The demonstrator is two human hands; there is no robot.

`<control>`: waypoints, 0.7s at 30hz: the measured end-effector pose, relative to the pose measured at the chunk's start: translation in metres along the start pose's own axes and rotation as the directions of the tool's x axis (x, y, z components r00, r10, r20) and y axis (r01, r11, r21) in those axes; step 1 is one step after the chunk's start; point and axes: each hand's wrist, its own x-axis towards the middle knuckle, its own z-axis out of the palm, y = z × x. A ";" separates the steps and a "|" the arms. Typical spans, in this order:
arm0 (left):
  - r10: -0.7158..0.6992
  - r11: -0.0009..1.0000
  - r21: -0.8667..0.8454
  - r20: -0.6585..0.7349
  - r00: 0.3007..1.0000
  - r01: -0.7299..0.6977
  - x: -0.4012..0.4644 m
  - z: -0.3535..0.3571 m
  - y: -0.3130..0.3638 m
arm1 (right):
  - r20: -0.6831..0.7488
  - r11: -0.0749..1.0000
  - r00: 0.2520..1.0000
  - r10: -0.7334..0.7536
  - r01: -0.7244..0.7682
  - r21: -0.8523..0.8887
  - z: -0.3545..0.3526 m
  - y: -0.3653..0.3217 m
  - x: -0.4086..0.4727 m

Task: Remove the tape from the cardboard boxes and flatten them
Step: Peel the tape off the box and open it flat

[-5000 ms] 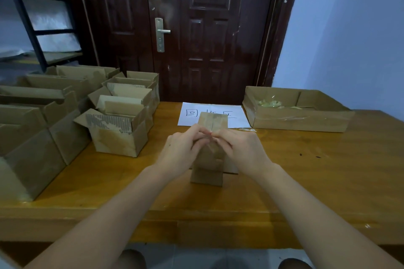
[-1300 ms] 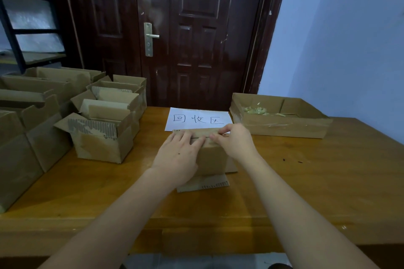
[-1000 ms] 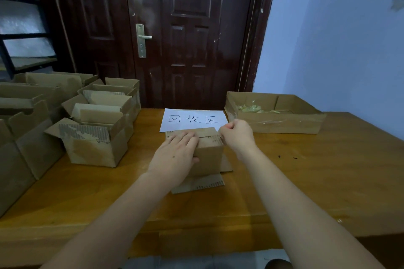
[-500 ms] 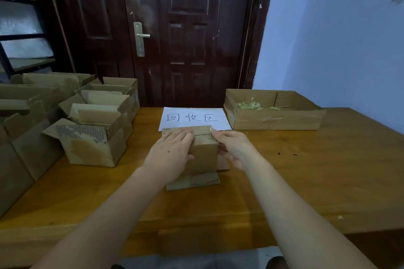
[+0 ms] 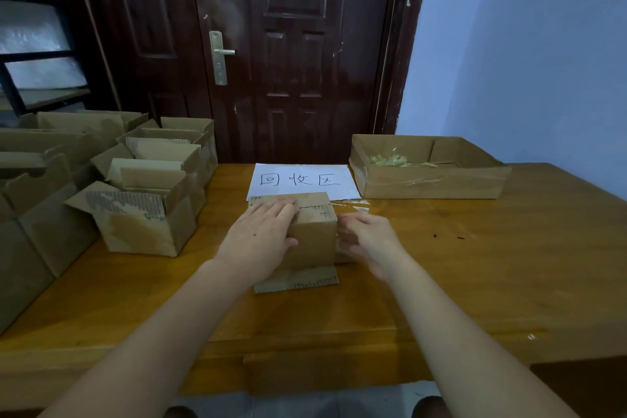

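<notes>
We see the small cardboard box (image 5: 314,234) standing on the wooden surface (image 5: 475,265), just in front of the white paper sign (image 5: 302,180), with one flap lying flat toward the near edge. Our left hand (image 5: 261,237) lies over the box's top and left side, fingers fairly straight and pressed against the cardboard, thumb on the front face. Our right hand (image 5: 368,241) sits at the box's right side, blurred; we cannot tell whether it grips anything. A strip of clear tape (image 5: 351,204) lies just beyond it. Open boxes (image 5: 142,214) stand to the left, and a shallow tray box (image 5: 427,180) with tape scraps sits to the right.
</notes>
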 end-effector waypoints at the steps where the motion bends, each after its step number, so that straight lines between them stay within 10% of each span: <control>1: 0.001 1.000 -0.004 0.002 1.000 -0.001 0.000 -0.001 0.001 | 0.022 0.998 0.999 0.039 -0.040 0.056 0.000 0.000 0.001; 5: -0.001 1.000 -0.008 0.009 1.000 0.001 -0.001 -0.004 0.001 | -0.143 0.978 0.988 -0.057 0.026 -0.208 0.004 0.005 0.009; 8: 0.001 1.000 -0.008 0.008 1.000 -0.001 -0.001 -0.004 0.000 | -0.111 0.625 0.913 -0.392 0.176 -0.760 -0.003 -0.006 0.020; 11: -0.013 1.000 -0.021 0.015 1.000 0.013 0.000 0.000 -0.001 | 0.084 0.310 0.832 -0.549 0.296 -0.903 -0.015 -0.027 0.040; 21: -0.012 1.000 -0.002 0.025 1.000 0.012 -0.002 0.001 -0.002 | -0.151 0.472 0.814 -0.561 0.165 -0.866 -0.063 -0.100 0.152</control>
